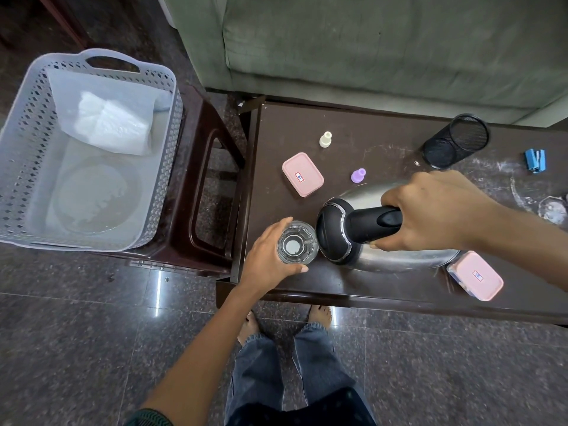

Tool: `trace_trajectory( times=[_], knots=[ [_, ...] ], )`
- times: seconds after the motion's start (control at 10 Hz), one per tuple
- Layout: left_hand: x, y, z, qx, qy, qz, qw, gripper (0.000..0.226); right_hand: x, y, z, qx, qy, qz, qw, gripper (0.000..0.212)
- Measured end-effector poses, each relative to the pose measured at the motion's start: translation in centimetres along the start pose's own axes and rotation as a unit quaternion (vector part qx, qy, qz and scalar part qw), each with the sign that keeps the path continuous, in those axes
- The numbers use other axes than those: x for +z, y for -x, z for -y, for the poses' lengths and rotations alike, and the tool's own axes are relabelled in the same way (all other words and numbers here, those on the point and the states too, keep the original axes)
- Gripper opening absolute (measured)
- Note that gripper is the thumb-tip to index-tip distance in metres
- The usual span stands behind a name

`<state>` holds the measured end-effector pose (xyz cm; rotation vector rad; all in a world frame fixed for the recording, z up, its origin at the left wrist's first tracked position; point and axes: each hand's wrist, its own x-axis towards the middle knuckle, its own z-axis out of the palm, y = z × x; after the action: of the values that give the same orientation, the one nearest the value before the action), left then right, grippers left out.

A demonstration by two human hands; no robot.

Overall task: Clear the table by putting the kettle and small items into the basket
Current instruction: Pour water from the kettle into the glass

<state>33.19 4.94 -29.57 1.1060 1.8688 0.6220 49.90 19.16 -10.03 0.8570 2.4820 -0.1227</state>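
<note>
A steel kettle (396, 261) with a black lid and handle is tilted left over the dark table (353, 142), its spout end against a clear glass (297, 243). My right hand (430, 210) grips the kettle's black handle. My left hand (267, 255) is wrapped around the glass near the table's front left corner. Small items lie on the table: two pink lidded boxes (302, 174) (476, 275), a cream cap (325, 139), a purple cap (358, 175). The grey perforated basket (18, 167) stands to the left on a brown stool.
A black mesh pen cup (456, 140) and a blue clip (535, 160) sit at the table's back right. Inside the basket lie a clear plastic bag (113, 123) and a glass lid. The brown stool (209, 186) separates basket and table. A green sofa (368, 41) runs behind.
</note>
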Motion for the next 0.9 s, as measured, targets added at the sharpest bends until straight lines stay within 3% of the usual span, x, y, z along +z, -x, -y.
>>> trace_trajectory(
  times=[0.9],
  knots=[
    [-0.16,0.15,-0.33,-0.003,0.002,0.001,1.000,0.099,-0.82,-0.55,-0.20,-0.017,-0.003,0.000,1.000,0.050]
  ],
)
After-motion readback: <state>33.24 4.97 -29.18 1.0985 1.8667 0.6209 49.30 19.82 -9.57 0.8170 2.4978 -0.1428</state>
